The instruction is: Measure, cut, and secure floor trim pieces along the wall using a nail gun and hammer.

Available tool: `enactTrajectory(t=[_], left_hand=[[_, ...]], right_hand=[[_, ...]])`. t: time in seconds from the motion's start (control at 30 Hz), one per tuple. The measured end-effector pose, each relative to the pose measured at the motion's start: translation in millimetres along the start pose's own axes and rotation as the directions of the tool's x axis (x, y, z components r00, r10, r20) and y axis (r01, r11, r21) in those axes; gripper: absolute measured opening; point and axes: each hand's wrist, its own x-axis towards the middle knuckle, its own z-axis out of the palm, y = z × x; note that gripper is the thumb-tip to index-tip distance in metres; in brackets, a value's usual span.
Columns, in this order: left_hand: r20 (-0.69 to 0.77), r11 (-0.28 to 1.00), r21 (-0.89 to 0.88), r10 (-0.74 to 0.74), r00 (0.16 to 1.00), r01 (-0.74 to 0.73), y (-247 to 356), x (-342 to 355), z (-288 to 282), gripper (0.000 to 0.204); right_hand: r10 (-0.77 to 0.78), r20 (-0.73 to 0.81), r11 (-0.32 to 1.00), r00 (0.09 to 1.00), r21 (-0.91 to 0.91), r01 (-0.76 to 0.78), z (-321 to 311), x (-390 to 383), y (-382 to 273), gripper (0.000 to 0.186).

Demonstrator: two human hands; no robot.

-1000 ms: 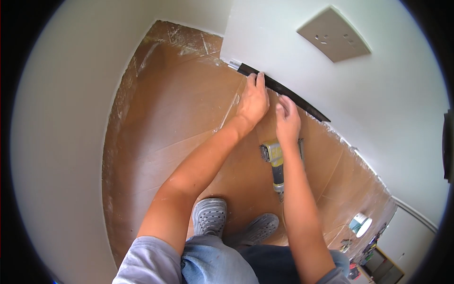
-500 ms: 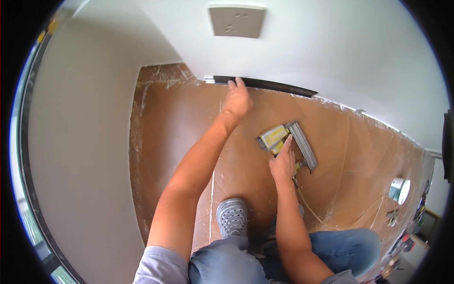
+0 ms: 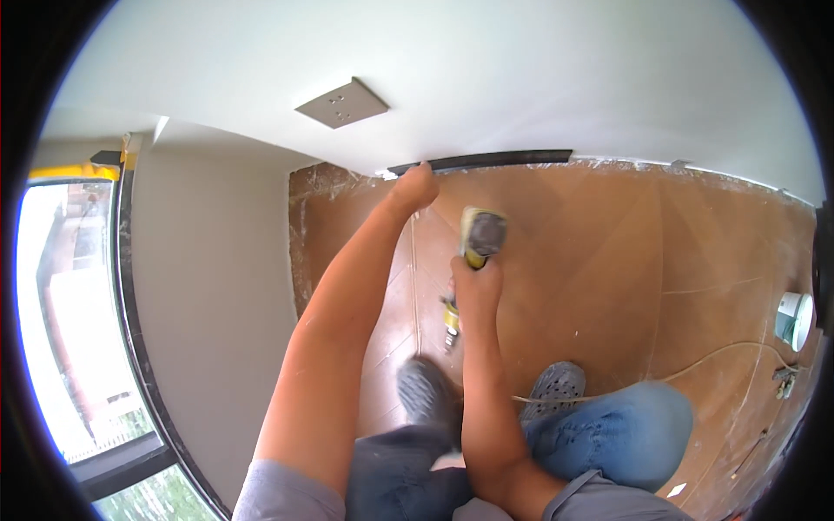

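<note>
A short black skirting strip (image 3: 508,160) runs along the foot of the white wall (image 3: 556,78). My left hand (image 3: 417,188) is closed at the strip's left end, thumb against it; the other fingertips are partly hidden. My right hand (image 3: 479,282) is wrapped round the grip of a yellow and grey air nail gun (image 3: 484,233). Its rounded head is up and blurred by motion, apart from the strip. Below my fist, the hose fitting (image 3: 451,321) of the gun hangs beside my wrist.
Brown protective sheeting (image 3: 591,260) covers the floor. A pale air hose (image 3: 730,349) trails to the right past my shoe (image 3: 556,386). A white tub (image 3: 792,321) lies at the right. There is a socket plate (image 3: 343,102) on the wall and a window (image 3: 82,321) at the left.
The nail gun has turned in my right hand and moved left, its head now toward the wall. My left hand has gone from outstretched fingers on the strip to a closed grip. The view has shifted.
</note>
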Motion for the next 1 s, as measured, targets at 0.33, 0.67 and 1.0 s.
enactTrajectory(t=[0.33,0.67,1.0], left_hand=[[-0.039,0.995,-0.052,0.081,0.996,-0.083,0,8,17,0.038],[-0.101,0.977,-0.006,0.212,0.972,-0.213,-18,-1,31,0.076],[-0.122,0.952,-0.038,0.297,0.947,-0.304,-30,-15,35,0.083]], right_hand=[[0.127,0.266,0.369,0.956,0.882,-0.295,94,38,106,0.038],[-0.385,0.198,0.250,0.902,0.962,-0.104,200,110,157,0.014],[-0.194,0.042,0.253,0.980,0.967,0.008,221,97,133,0.030]])
